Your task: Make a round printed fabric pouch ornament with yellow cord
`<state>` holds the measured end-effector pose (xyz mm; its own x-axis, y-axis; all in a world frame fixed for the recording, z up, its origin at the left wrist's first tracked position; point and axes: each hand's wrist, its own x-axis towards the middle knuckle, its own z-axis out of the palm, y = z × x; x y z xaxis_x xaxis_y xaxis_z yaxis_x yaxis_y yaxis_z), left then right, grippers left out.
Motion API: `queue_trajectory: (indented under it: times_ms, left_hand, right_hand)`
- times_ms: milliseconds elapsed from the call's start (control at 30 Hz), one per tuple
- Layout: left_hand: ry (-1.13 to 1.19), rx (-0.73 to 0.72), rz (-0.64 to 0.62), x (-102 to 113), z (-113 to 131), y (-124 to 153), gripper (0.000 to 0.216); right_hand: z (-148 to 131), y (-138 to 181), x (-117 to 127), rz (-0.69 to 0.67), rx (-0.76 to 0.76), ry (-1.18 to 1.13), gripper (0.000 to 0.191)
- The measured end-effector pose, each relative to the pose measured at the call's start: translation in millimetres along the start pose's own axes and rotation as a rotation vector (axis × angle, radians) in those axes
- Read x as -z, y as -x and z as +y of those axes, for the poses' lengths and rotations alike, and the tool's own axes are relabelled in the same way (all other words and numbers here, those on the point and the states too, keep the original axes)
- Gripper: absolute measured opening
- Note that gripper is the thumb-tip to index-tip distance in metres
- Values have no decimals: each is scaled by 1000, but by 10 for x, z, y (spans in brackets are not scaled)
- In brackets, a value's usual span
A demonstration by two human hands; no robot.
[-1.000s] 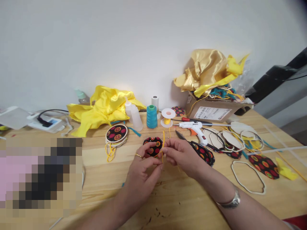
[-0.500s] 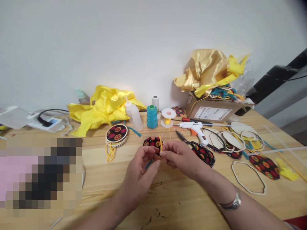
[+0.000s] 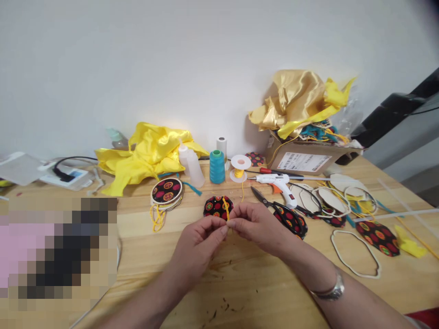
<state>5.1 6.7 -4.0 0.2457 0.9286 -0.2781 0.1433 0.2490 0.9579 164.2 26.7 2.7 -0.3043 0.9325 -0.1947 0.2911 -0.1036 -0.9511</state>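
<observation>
My left hand [image 3: 200, 244] and my right hand [image 3: 255, 224] meet fingertip to fingertip over the wooden table [image 3: 240, 283]. Between them they pinch a thin yellow cord [image 3: 225, 208], which loops up over a black fabric piece with red and yellow dots [image 3: 215, 206] lying just behind the fingers. The cord trails back toward a small spool of yellow cord [image 3: 239, 168]. Scissors [image 3: 265, 201] lie just right of my right hand.
A white glue gun [image 3: 279, 183], a teal thread cone [image 3: 216, 166], squeeze bottles [image 3: 192, 167], yellow satin [image 3: 147, 153] and a cardboard box [image 3: 305, 157] with gold fabric line the back. Patterned pieces and white cord outlines [image 3: 355, 253] lie right. A stack of round patterned pieces [image 3: 167, 192] sits left.
Both hands have drawn closer together and lowered. The yellow cord that stood upright between them now lies looped over the black patterned piece.
</observation>
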Motion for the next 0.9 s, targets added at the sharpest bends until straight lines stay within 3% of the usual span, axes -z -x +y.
queue_trajectory:
  times_ms: [300, 567, 900]
  left_hand:
    - [195, 45, -68, 11, -6, -5, 13]
    - [232, 68, -44, 16, -25, -11, 13]
    - [227, 32, 75, 37, -51, -57, 16]
  right_hand:
    - [-25, 14, 41, -148, -104, -177, 16]
    - [-15, 11, 28, -163, -107, -183, 16]
    - [-34, 20, 57, 28, 154, 215, 12]
